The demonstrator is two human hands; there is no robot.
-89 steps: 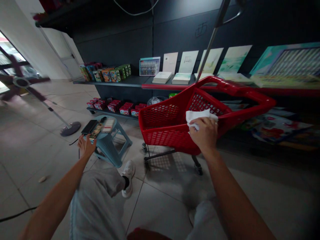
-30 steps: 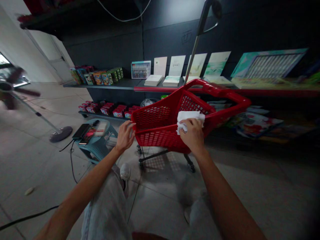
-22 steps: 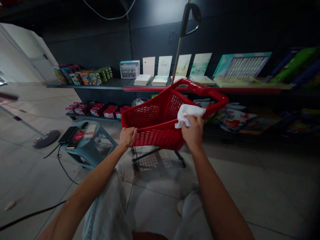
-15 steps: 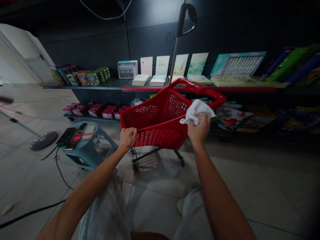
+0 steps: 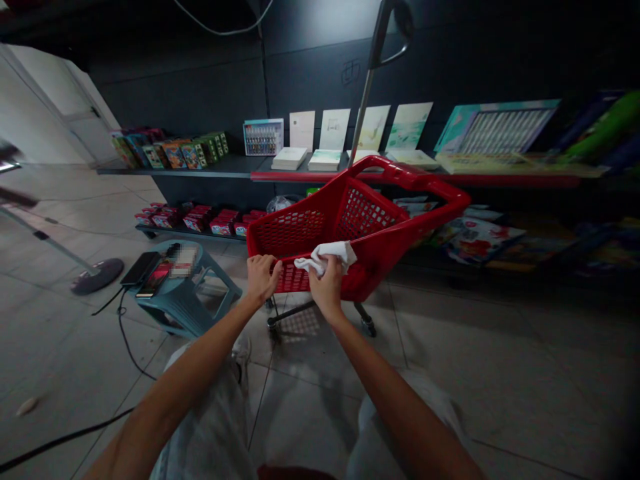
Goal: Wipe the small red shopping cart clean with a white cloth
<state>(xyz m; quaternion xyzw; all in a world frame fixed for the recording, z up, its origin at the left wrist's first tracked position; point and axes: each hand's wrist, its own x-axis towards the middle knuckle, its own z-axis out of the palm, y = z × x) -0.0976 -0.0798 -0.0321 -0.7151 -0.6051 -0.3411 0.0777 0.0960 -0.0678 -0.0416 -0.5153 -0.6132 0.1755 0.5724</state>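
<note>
A red plastic shopping cart (image 5: 390,250) with perforated basket walls stands on wheels in front of me, its handle at the upper right. My left hand (image 5: 263,277) is closed over the near corner of the basket rim on the left, thumb lying along the top. In my right hand (image 5: 327,283) a crumpled white cloth (image 5: 336,253) is gripped, pressed against the rim of the near side wall. Part of the wall is hidden behind this cloth and hand. The two hands are a short way apart.
Behind the cart runs a dark shelf (image 5: 210,171) with notebooks, boxes and marker sets. Left of the cart, a blue-grey plastic stool (image 5: 180,300) bears a phone and other items. A round stand base (image 5: 97,277) and a black cable (image 5: 65,427) lie on the tiled floor.
My right hand has slid the white cloth leftward along the rim, from near the handle to close by my left hand. My left hand stays on the corner; the view has shifted slightly.
</note>
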